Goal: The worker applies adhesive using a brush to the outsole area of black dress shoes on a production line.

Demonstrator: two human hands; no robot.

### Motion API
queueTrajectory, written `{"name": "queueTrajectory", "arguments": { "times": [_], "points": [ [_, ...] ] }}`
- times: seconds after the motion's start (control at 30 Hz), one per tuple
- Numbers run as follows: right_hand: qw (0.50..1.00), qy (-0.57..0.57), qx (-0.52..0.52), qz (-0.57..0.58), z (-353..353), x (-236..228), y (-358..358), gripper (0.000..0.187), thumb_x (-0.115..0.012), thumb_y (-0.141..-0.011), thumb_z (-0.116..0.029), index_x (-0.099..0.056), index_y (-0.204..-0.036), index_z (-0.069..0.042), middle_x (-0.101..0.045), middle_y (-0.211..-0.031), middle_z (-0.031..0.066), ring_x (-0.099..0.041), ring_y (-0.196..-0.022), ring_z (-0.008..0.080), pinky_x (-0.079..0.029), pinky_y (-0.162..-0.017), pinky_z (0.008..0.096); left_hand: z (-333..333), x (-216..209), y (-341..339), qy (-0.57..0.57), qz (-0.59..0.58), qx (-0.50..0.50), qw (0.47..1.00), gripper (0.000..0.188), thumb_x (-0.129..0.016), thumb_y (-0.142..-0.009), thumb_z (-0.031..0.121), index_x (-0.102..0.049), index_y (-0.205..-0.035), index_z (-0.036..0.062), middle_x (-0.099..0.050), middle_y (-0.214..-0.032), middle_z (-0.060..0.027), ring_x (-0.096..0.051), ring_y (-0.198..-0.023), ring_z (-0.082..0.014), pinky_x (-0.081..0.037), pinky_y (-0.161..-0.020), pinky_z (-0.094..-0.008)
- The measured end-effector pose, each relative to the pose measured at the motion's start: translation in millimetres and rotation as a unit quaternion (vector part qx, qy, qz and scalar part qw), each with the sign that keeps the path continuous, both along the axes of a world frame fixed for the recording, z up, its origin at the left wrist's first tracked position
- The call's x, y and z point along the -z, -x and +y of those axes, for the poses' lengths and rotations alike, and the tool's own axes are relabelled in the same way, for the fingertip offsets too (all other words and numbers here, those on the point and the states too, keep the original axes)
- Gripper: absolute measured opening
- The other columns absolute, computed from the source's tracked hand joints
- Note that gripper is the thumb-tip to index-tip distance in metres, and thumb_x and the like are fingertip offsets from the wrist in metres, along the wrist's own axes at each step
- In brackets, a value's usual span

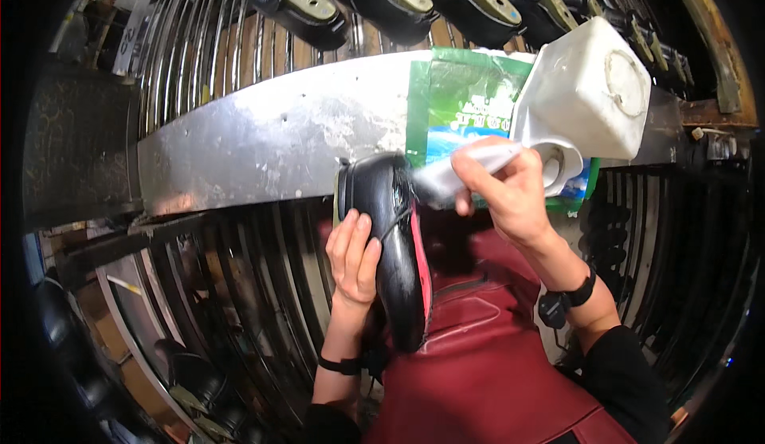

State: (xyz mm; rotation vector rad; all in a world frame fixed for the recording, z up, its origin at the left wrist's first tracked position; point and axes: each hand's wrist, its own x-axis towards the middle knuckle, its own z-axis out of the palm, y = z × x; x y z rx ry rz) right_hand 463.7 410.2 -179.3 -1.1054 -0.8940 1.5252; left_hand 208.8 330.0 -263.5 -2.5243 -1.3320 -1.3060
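Observation:
A black leather shoe stands on end in front of my red apron, with a pink-red strip along its right edge. My left hand is closed on its left side, the fingers pressed against the leather. In my right hand is a white handled tool, pinched between thumb and fingers. Its blurred tip meets the upper right edge of the shoe, so I cannot make out its exact kind. Close behind that hand, a white plastic jug lies on a green and blue packet.
A metal ledge crosses in front of me. Beyond it, several black shoes on green lasts rest on a rack of metal bars. More black shoes sit at the lower left.

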Motion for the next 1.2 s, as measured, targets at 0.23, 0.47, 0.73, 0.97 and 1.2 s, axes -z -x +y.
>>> {"name": "queueTrajectory", "arguments": {
  "times": [0.23, 0.47, 0.73, 0.97, 1.2],
  "points": [
    [0.937, -0.271, -0.209, -0.075, -82.3, -44.3, -21.3, 0.012, -0.077, -0.091, 0.0, -0.075, -0.098, 0.01, -0.077, -0.093, 0.0236, -0.079, -0.082, 0.0346, -0.064, -0.072, 0.0396, 10.0, -6.8, -10.3, -0.031, -0.016, -0.009, 0.999, 0.038, -0.062, -0.1, 0.002, -0.056, -0.137, -0.0013, -0.064, -0.142, -0.028, -0.063, -0.131, -0.0458, -0.051, -0.109, -0.0539],
    [0.896, -0.377, -0.212, -0.105, -127.4, -65.6, -30.7, 0.014, -0.074, -0.094, -0.002, -0.075, -0.104, 0.008, -0.077, -0.092, 0.0211, -0.077, -0.079, 0.0315, -0.064, -0.073, 0.0392, 13.2, -20.1, -20.1, -0.019, -0.002, -0.021, 1.0, 0.05, -0.067, -0.097, 0.01, -0.054, -0.143, -0.0038, -0.061, -0.147, -0.0285, -0.06, -0.135, -0.0458, -0.047, -0.113, -0.0554],
    [0.997, 0.002, 0.024, 0.078, -54.5, -28.6, -20.8, 0.014, -0.067, -0.104, -0.009, -0.07, -0.104, 0.005, -0.074, -0.081, 0.0151, -0.066, -0.057, 0.0188, -0.051, -0.049, 0.0309, 8.6, -19.7, -23.4, -0.028, 0.009, -0.03, 0.999, 0.054, -0.068, -0.096, 0.013, -0.053, -0.145, -0.003, -0.06, -0.147, -0.0284, -0.06, -0.135, -0.0456, -0.047, -0.113, -0.0547],
    [0.992, -0.061, -0.11, -0.03, -66.3, -45.8, -28.8, 0.015, -0.068, -0.1, -0.007, -0.073, -0.096, 0.007, -0.075, -0.085, 0.0152, -0.065, -0.058, 0.0136, -0.048, -0.051, 0.0269, 10.7, -29.0, -24.8, -0.01, -0.001, -0.031, 0.999, 0.053, -0.067, -0.096, 0.012, -0.054, -0.145, -0.0036, -0.061, -0.147, -0.0278, -0.06, -0.135, -0.0454, -0.046, -0.114, -0.0542],
    [0.901, -0.347, -0.228, -0.129, -112.7, -93.6, -25.0, 0.015, -0.081, -0.08, 0.002, -0.073, -0.091, 0.009, -0.076, -0.085, 0.0221, -0.079, -0.076, 0.0313, -0.065, -0.068, 0.0378, 15.0, -25.1, -26.9, -0.019, -0.007, -0.043, 0.999, 0.055, -0.069, -0.095, 0.015, -0.055, -0.145, -0.0041, -0.061, -0.147, -0.0268, -0.06, -0.135, -0.0447, -0.046, -0.114, -0.0539]
  ]
}}
